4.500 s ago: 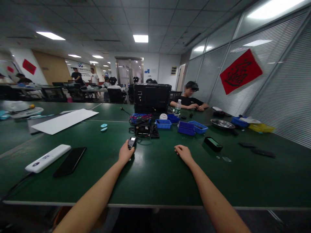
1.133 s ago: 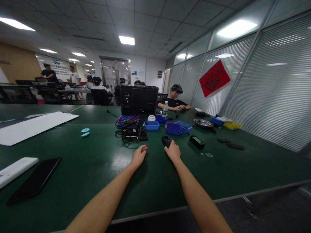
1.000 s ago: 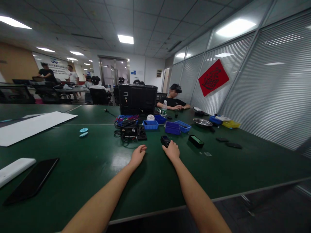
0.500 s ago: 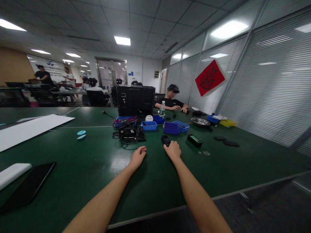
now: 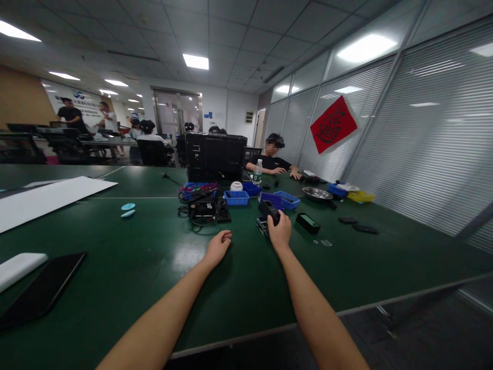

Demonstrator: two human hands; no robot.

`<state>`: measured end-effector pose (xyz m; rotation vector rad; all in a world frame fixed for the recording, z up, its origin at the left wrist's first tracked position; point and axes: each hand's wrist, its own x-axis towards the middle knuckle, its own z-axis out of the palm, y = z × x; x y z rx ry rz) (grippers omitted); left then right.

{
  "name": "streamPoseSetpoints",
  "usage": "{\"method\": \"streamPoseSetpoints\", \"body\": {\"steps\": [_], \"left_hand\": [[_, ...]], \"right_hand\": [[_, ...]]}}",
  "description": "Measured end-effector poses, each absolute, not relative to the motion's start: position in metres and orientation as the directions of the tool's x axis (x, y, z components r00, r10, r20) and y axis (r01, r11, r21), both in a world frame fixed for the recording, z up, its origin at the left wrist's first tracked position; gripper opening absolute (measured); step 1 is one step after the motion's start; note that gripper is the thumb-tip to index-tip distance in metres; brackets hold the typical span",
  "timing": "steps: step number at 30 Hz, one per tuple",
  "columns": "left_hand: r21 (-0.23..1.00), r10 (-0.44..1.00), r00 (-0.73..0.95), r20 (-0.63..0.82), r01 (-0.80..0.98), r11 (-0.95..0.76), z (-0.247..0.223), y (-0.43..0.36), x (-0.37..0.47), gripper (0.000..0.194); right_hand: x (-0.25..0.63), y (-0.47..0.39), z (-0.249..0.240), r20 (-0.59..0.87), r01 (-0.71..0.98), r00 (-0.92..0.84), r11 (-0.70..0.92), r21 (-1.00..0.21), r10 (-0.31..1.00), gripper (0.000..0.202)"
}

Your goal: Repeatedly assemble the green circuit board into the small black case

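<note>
My right hand (image 5: 280,230) is wrapped round a small black device (image 5: 268,209), which it holds just above some flat, shiny pieces (image 5: 262,225) on the green table (image 5: 246,288). My left hand (image 5: 218,246) rests on the table, its fingers curled loosely with nothing seen in them. To the right of my right hand lies an open black box (image 5: 308,223) with green inside. Beyond the device sit a dark blue bin (image 5: 271,198) and a lighter blue tray (image 5: 289,201).
Cables and a black adapter (image 5: 203,208) lie ahead of my left hand, near a blue bin (image 5: 236,198) and a white ball (image 5: 236,186). A bottle (image 5: 258,172) stands by a large black case (image 5: 215,156). A person (image 5: 274,156) sits across the table. A metal bowl (image 5: 317,193) is farther right.
My right hand has lifted the black device and tilted it, moving slightly to the right. The flat pieces underneath now show. My left hand has barely moved.
</note>
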<state>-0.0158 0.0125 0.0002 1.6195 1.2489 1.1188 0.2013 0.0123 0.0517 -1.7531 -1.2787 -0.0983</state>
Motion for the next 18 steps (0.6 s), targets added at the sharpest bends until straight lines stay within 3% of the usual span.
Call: {"method": "streamPoseSetpoints", "body": {"steps": [2,4,6,8,11,18], "left_hand": [[0.937,0.976,0.127,0.175,0.282,-0.205,-0.001,0.013,-0.016,0.033],[0.936,0.976,0.127,0.177,0.286,-0.207,-0.001,0.014,-0.016,0.032],[0.936,0.976,0.124,0.177,0.284,-0.206,-0.002,0.014,-0.016,0.032],[0.938,0.977,0.124,0.175,0.281,-0.204,-0.002,0.014,-0.016,0.033],[0.934,0.975,0.131,0.18,0.289,-0.211,-0.003,0.013,-0.016,0.035],[0.917,0.949,0.171,0.266,0.259,-0.303,-0.006,0.012,-0.016,0.056]], "right_hand": [[0.195,0.013,0.051,0.425,0.583,0.504,0.067,-0.81,0.752,0.05],[0.186,0.016,0.048,0.17,0.234,0.491,0.058,-0.97,0.855,0.043],[0.176,0.019,0.045,-0.061,-0.133,0.386,-0.01,-0.991,0.921,0.032],[0.169,0.018,0.046,-0.209,-0.36,0.252,-0.108,-0.927,0.945,0.025],[0.161,0.013,0.049,-0.316,-0.442,0.132,-0.23,-0.867,0.94,0.021],[0.15,0.009,0.042,-0.355,-0.337,0.107,-0.302,-0.892,0.929,0.015]]}}
